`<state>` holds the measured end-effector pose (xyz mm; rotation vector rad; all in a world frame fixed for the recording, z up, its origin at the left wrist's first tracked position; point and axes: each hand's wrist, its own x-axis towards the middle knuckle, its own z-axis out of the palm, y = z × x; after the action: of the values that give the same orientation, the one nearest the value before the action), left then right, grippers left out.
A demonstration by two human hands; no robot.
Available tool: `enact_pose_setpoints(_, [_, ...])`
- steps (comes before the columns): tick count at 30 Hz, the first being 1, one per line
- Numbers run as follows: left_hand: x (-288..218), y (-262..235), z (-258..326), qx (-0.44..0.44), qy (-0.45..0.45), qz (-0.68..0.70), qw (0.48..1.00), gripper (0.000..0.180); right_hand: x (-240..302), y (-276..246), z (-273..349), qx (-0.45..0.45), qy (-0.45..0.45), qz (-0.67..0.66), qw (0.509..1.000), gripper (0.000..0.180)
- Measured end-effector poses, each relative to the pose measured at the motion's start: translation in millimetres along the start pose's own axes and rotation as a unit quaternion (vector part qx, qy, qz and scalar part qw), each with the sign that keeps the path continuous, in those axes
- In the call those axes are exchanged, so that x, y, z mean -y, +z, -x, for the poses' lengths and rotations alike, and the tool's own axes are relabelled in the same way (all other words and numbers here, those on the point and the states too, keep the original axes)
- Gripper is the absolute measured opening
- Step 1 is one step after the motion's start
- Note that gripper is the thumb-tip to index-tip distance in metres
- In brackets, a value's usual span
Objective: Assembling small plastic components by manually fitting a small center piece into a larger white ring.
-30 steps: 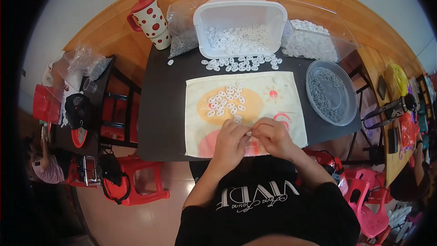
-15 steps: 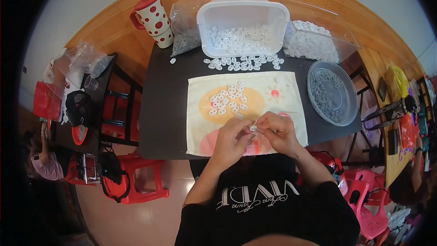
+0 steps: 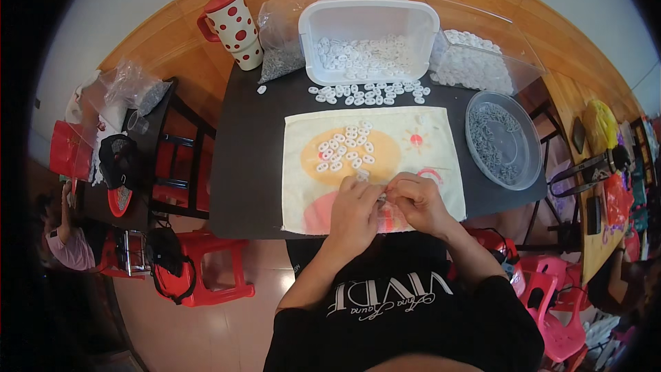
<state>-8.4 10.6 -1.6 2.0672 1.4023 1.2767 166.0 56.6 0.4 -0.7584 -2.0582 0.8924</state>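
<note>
Left hand (image 3: 353, 211), right hand (image 3: 421, 205): fingers pinched round small piece (image 3: 382, 197), mostly hidden. White tokens (image 3: 350, 142) on cloth (image 3: 295, 193) ahead; tub (image 3: 368, 21), bowl (image 3: 507, 143) beyond.

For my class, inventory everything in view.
Tumbler: one, cream with red spots, far left
Bag: one, clear, beside tumbler
Tub: one, white, far middle
Oval pieces: many, white, tub, table, cloth
Box: one, clear, right of tub
Round container: one, clear, right
Small parts: many, grey, bag, container
Cloth: one, cream with prints, near middle
Tables: three, black left and centre, brown right
Seats: several, red and pink, both sides
Clutter: uncountable, mixed, side tables
Other people: two, partly visible, edges
Shirt: one, black, bottom
Left hand, right hand: two, above cloth
</note>
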Motion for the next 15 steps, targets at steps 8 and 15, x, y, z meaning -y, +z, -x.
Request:
enact_pose_setpoints(8, [0.4,-1.8,-1.3,0.019,-0.034,0.023,0.999,0.032,-1.7,1.6,2.1,-0.03,-0.007,-0.008,0.999,0.016])
enact_pose_setpoints(15, [-1.0,-1.9,0.6,0.006,-0.034,0.013,0.999,0.032,-0.9,0.1,1.1,-0.012,-0.026,0.004,1.0,0.018])
